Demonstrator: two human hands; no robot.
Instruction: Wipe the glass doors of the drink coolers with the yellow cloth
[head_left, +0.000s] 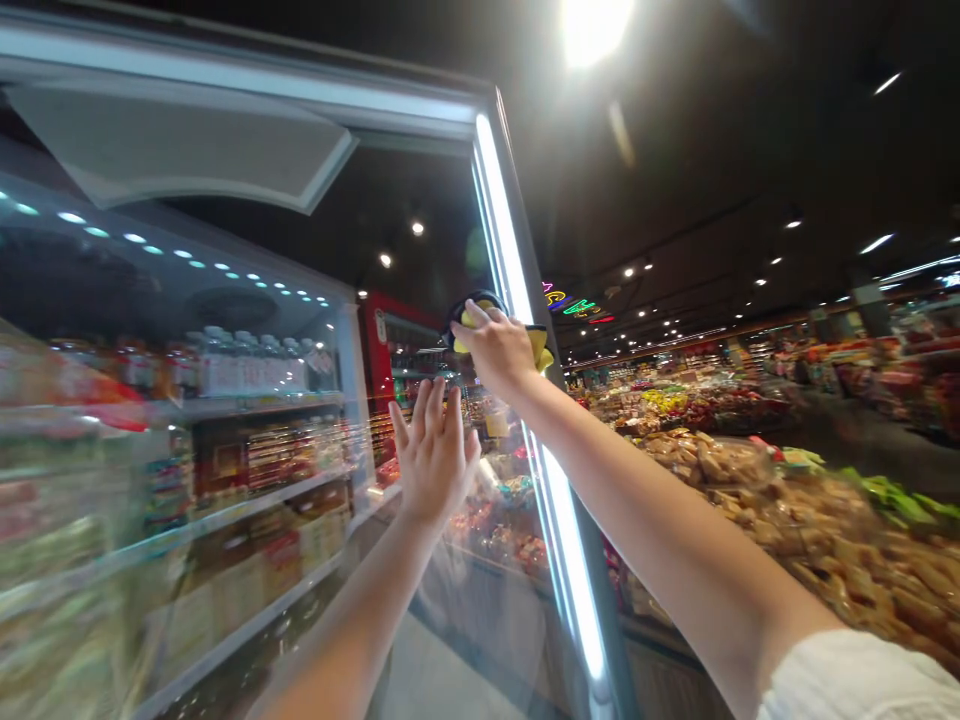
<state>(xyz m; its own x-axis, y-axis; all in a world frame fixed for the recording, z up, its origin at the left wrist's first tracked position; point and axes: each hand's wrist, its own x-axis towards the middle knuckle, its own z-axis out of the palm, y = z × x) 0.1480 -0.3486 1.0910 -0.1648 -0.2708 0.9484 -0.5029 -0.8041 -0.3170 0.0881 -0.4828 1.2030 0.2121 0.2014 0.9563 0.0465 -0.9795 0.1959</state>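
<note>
My right hand [502,350] is pressed over a bunched yellow and dark cloth [541,354], up against a large glass pane [431,290] near its right edge. Folds of the cloth stick out on both sides of the fingers. Lower and to the left, my left hand [433,458] is raised with its fingers spread, holding nothing. Its palm faces the pane; whether it touches the glass I cannot tell. A bright light strip [501,215] runs down the pane's edge, just beside the cloth.
Left of the pane, shelves [262,405] carry bottles [247,362] and packages, partly blurred. A white panel [202,150] hangs at the upper left. Right of the dark frame [517,190], displays of bagged goods [810,520] and green produce [900,497] line the shop floor.
</note>
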